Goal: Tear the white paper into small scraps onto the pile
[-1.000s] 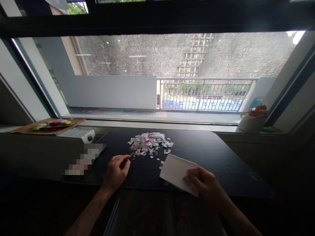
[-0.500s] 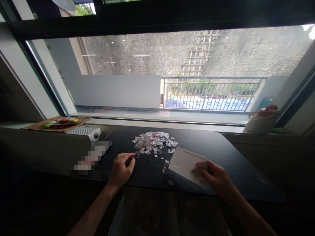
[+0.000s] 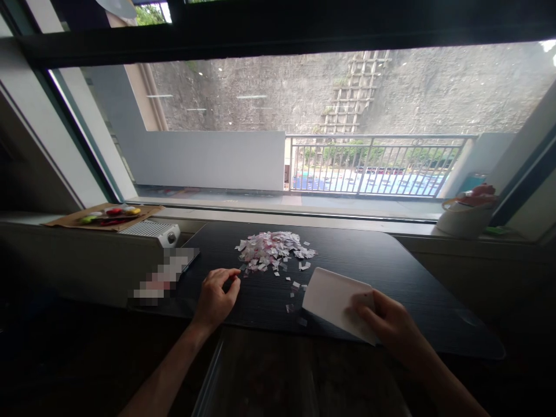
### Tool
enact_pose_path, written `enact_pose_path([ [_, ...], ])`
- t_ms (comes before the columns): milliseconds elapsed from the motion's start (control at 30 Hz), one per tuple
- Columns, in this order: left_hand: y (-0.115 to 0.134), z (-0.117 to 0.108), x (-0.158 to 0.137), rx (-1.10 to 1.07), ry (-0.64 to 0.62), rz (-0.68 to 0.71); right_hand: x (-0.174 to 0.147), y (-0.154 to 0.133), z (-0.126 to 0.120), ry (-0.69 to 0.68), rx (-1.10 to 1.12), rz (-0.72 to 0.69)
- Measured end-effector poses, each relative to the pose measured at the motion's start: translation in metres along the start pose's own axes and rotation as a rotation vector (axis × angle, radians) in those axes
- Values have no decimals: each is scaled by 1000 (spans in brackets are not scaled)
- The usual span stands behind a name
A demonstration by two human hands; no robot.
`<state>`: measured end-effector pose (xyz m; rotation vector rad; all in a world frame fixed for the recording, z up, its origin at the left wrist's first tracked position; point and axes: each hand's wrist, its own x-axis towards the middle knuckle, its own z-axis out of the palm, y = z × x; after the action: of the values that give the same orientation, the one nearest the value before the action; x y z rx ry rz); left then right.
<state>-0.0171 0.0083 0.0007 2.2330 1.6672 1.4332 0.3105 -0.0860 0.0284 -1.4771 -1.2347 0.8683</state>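
Note:
A heap of small white and pinkish paper squares [image 3: 269, 249] lies on the black tabletop [image 3: 360, 249], with loose pieces trailing toward the near edge. Just left and in front of the heap, my left hand [image 3: 218, 289] is low over the table. Its fingers are loosely bent, with the thumb a little apart from the index finger and nothing visible in them. My right hand [image 3: 384, 315] grips one end of a flat white scraper [image 3: 332, 298] with rounded corners. The scraper is tilted, its free end pointing left beside the loose pieces.
On the left ledge, a brown board [image 3: 65, 217] carries colourful items, next to a white heater-like box [image 3: 158, 231] with a knob. A pixelated flat object [image 3: 167, 275] lies at the table's left edge. A white pot [image 3: 460, 217] stands on the right sill, before the wide window.
My right hand has moved slightly right and toward me with the scraper, which has tilted a little. My left hand has stayed nearly still.

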Motion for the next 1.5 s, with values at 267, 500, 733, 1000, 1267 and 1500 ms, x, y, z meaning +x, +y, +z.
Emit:
enact_pose_path([
  [267,1,-1,0,4,-3,-2,-17,9,19,-15,45,-7],
  [500,1,0,0,1,4,4,13,1,20,13,40,-57],
  [733,1,0,0,8,0,6,14,-2,20,-58,114,-45],
  [1000,1,-1,0,9,-10,-3,21,2,23,-158,111,-41],
  [1267,2,-1,0,5,-17,-12,20,3,16,-161,114,29],
  [1500,2,-1,0,-3,-23,-12,9,-2,31,-256,115,-20],
])
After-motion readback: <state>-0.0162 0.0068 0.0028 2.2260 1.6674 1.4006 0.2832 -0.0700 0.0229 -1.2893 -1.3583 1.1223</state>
